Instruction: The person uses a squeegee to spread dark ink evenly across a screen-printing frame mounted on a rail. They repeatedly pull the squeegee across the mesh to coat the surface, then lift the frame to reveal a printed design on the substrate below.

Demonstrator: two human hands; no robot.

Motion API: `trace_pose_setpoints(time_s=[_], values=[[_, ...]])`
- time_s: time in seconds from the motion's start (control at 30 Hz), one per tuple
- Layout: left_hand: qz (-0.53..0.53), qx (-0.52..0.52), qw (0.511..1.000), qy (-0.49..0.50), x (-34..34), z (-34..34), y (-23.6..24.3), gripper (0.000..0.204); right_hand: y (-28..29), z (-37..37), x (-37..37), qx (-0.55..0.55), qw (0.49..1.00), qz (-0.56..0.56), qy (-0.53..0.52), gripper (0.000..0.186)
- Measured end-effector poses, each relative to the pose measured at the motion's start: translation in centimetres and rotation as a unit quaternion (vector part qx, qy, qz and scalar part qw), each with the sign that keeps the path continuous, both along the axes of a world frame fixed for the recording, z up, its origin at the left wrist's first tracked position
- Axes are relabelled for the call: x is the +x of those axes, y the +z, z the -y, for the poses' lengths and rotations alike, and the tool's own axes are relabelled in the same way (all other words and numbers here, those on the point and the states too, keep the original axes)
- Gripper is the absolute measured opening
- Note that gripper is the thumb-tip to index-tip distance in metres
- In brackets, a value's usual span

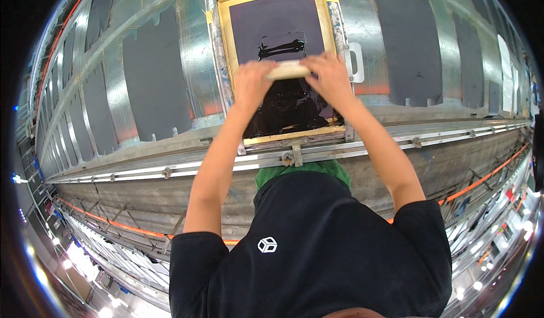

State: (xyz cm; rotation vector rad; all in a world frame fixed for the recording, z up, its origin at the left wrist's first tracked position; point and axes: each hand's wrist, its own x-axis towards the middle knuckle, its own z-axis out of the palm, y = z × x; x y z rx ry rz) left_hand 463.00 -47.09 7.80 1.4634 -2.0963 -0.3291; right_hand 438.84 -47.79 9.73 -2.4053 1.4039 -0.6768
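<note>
A wooden-handled squeegee [288, 70] lies across the middle of a screen printing frame [225, 40]. My left hand [251, 84] is closed round its left end, and my right hand [328, 79] grips the right end. Glossy black ink [289, 105] covers the near half of the purple-grey mesh [272, 18]. Just beyond the squeegee is a smaller patch of black ink [281, 47]. Yellow tape lines the inner edges of the frame. The squeegee's blade is hidden under the handle and my fingers.
A white handle [355, 62] sticks out on the frame's right side. Dark grey fabric pieces [156, 80] lie along the long metal table [198, 35] on both sides. A metal rail [238, 161] with several bolts runs along the near edge, touching the frame's bracket [296, 152].
</note>
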Motion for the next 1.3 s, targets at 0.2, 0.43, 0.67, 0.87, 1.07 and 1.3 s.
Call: trace_pose_setpoints(time_s=[0.2, 0.43, 0.67, 0.87, 1.07, 1.3], values=[[0.030, 0.045, 0.998, -0.010, -0.3, 3.3, -0.4, 0.024, -1.0, 2.8, -0.2, 0.041, 0.999, -0.006, 0.000, 0.036], [0.039, 0.058, 0.997, -0.016, -1.0, -9.5, -1.5, 0.030, -1.5, -9.2, -1.3, 0.118, 0.992, -0.023, 0.032, 0.048], [0.016, 0.042, 0.999, -0.023, -1.6, -12.1, -1.0, 0.044, -6.2, 1.3, -11.5, 0.070, 0.955, 0.132, -0.256, 0.051], [-0.007, 0.020, 1.000, -0.012, -1.7, -13.9, -1.1, 0.050, -8.1, 5.9, -9.8, 0.143, 0.906, 0.292, -0.272, 0.028], [-0.025, -0.016, 0.999, 0.037, 1.4, -16.4, 0.5, 0.054, -1.0, 5.2, -4.6, 0.154, 0.902, 0.266, -0.304, 0.026], [-0.013, 0.023, 0.994, 0.109, 19.3, -17.5, 0.9, 0.041, -6.1, 3.6, 15.5, 0.053, 0.910, 0.345, -0.222, 0.023]])
